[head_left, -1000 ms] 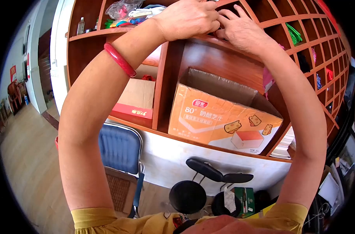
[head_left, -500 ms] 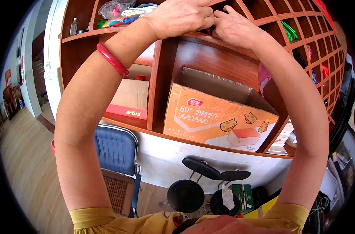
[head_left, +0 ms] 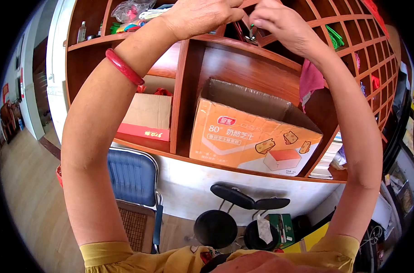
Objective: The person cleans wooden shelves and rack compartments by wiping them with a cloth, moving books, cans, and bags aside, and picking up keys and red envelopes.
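Both of my hands are raised to an upper compartment of the brown wooden shelf point(head_left: 183, 91), at the top edge of the view. My left hand point(head_left: 202, 17), with a red bangle point(head_left: 125, 67) on that forearm, has curled fingers partly cut off by the frame. To its right, my right hand point(head_left: 282, 22) is bent with fingers and thumb drawn together. What either hand grips is hidden or too small to name. Between and below them show dark items with a shiny metallic bit point(head_left: 250, 38). Under my hands stands an open orange carton point(head_left: 243, 136) printed with cheese pictures.
Left of the carton is a cardboard box with a red base point(head_left: 145, 113). Plastic-wrapped items point(head_left: 132, 11) and a small bottle point(head_left: 82, 32) sit upper left. Pink cloth point(head_left: 310, 82) hangs at right beside a grid of cubbies. Below are a blue chair point(head_left: 132, 175) and black stools point(head_left: 215, 229).
My hands have drawn apart, the right one lifting slightly up and to the right. Dark items and a metallic bit now show between them. The view has shifted a little.
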### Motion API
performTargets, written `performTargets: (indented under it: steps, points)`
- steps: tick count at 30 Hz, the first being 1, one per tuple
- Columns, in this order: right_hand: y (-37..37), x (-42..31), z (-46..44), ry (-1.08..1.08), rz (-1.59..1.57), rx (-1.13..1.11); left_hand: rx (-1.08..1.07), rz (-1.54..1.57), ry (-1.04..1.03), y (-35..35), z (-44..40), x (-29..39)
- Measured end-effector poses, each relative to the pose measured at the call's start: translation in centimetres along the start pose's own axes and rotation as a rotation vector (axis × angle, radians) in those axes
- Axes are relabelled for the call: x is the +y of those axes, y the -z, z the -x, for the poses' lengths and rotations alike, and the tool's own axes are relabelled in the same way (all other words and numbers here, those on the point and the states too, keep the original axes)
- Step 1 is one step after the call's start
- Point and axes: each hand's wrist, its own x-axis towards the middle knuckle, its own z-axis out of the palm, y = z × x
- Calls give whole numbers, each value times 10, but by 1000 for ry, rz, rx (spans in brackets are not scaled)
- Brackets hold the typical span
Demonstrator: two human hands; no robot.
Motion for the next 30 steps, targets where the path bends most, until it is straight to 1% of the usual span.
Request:
performTargets:
  steps: [1,2,4,5,6,11,17,19,23,25,26,28,29,30]
  points:
    - [-9,19,13,-63,-93,57,-18,5,10,1,0,0]
    - [-9,20,19,-63,-85,59,-35,9,18,2,0,0]
    - [-8,19,31,-518,-464,94,-43,0,20,3,-2,2]
    - [-14,20,36,-519,-526,182,-43,6,25,4,-3,2]
    - [-16,18,40,-571,-580,213,-44,13,30,4,-4,3]
    - [-27,16,54,-657,-835,288,-30,-51,47,2,-7,7]
    - [-32,9,61,-713,-887,300,-21,-4,99,5,-7,12]
    - [-34,8,62,-716,-899,298,95,0,104,4,-6,13]
    - [-35,4,61,-691,-973,310,106,38,125,10,-4,18]
    - [-34,-1,61,-684,-1010,300,247,21,227,19,-4,28]
    - [-34,-4,61,-688,-1015,301,244,22,227,16,-1,29]
    - [-36,-8,63,-693,-1026,301,368,113,350,5,11,35]
    - [-38,-10,63,-693,-1033,296,451,224,475,8,10,52]
    - [-39,-12,63,-693,-1042,291,382,307,528,17,15,62]
